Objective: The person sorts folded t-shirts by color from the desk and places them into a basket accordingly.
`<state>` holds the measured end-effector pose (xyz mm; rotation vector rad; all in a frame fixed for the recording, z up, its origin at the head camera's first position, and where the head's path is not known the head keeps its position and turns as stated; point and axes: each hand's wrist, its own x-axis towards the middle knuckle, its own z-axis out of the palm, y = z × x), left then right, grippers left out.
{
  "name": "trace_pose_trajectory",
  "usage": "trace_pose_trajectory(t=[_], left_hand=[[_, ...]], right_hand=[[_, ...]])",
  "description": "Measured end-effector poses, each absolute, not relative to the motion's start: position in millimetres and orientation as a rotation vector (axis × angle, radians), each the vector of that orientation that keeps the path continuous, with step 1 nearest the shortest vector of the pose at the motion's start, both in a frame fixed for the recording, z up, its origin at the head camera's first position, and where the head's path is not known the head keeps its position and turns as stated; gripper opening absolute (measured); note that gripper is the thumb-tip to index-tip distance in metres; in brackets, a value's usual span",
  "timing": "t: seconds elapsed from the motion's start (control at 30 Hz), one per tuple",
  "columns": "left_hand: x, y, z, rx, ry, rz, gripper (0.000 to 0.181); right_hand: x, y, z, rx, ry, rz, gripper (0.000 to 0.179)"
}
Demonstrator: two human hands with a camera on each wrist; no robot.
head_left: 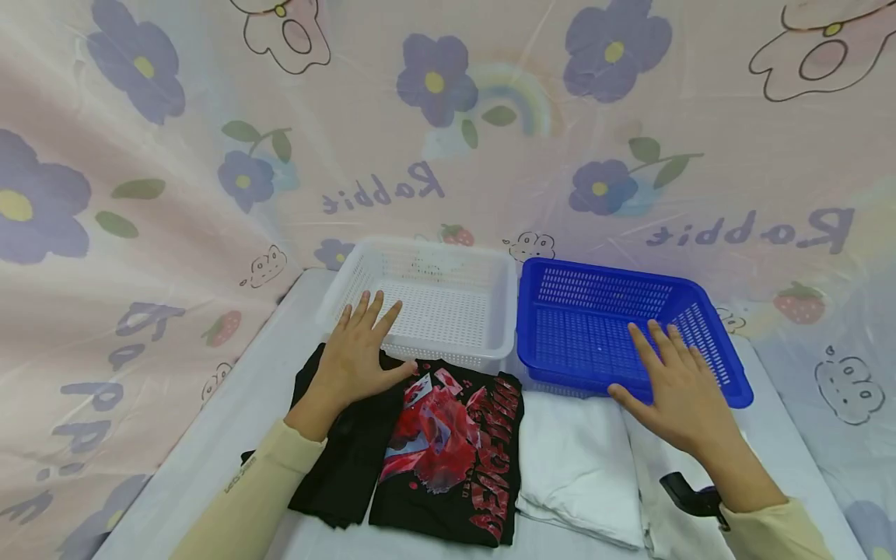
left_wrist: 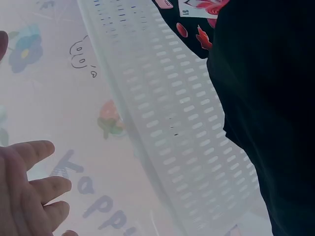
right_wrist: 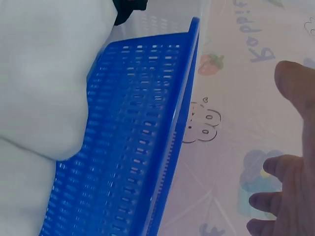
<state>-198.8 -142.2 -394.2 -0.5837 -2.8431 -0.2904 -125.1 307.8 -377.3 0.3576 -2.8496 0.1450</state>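
My left hand (head_left: 358, 354), fingers spread and holding nothing, is over a folded black garment (head_left: 343, 467) and the near left corner of a white plastic basket (head_left: 507, 311). Beside that garment lies a folded black T-shirt (head_left: 448, 443) with a red flower print and red lettering. My right hand (head_left: 675, 393) is spread too, its fingers over the near right part of a blue plastic basket (head_left: 602, 385). A folded white garment (head_left: 577, 474) lies in front of the blue basket. Another pale folded garment (head_left: 672, 482) sits partly under my right forearm in the head view.
Both baskets stand side by side at the back of a white-covered table (head_left: 203, 482). Behind and to the left hangs a pink printed curtain (head_left: 392, 218) with flowers and rabbits. A black strap (head_left: 693, 494) is at my right wrist.
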Motion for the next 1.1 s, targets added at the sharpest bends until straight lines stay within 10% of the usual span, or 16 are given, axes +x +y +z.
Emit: trace_pose_trajectory(t=[1.1], left_hand=[[-137, -110, -414, -0.702, -2.79, -0.467, 0.09]], right_hand=[[-96, 223, -413, 0.49, -2.814, 0.88, 0.064]])
